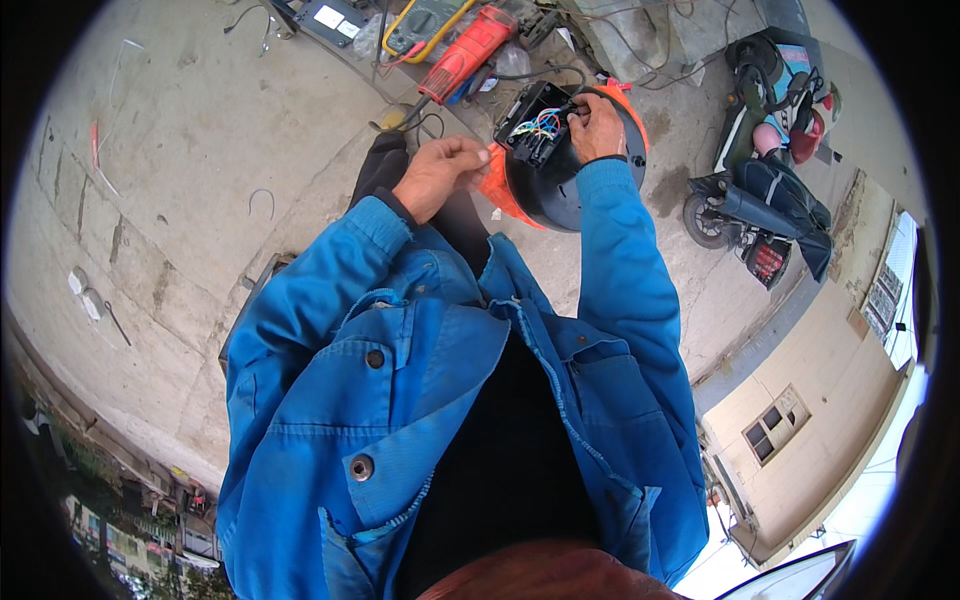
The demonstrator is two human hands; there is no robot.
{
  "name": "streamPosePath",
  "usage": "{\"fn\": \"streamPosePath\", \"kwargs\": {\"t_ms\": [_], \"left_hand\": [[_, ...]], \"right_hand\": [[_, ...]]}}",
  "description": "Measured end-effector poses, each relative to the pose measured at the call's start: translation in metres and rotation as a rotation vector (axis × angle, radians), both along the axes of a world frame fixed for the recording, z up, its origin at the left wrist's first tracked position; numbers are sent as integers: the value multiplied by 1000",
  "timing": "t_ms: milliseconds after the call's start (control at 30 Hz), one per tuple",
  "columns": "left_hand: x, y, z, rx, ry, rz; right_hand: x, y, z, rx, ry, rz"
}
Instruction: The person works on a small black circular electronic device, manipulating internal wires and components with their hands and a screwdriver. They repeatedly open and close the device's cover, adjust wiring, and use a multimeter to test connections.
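You are holding the round orange and black reel (560,190) in front of you. Its black box (535,125) is already open, coloured wires (540,122) showing. Your right hand (598,125) is pinching those wires. Your left hand (440,172) is curling shut, fingertips together, beside it. The wires look unfinished.

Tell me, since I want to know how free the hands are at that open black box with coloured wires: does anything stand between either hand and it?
Nothing visible does. The right hand is already at the open black box with the coloured wires. The left hand is closed beside the orange-and-black reel, with only open air toward the box.
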State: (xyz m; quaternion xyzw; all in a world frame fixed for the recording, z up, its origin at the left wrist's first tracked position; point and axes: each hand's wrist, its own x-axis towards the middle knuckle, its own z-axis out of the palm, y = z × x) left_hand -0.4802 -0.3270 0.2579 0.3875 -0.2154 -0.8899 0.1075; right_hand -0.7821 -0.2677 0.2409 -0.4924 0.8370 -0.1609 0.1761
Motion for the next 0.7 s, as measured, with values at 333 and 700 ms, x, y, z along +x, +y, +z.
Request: {"fn": "streamPosePath", "kwargs": {"t_ms": [333,700], "left_hand": [[-3,1,-4,-3,10,-11],[-6,1,-7,-8,0,-45]], "right_hand": [[-7,4,-3,0,-15,49],[-10,8,-4,-68,26,58]]}}
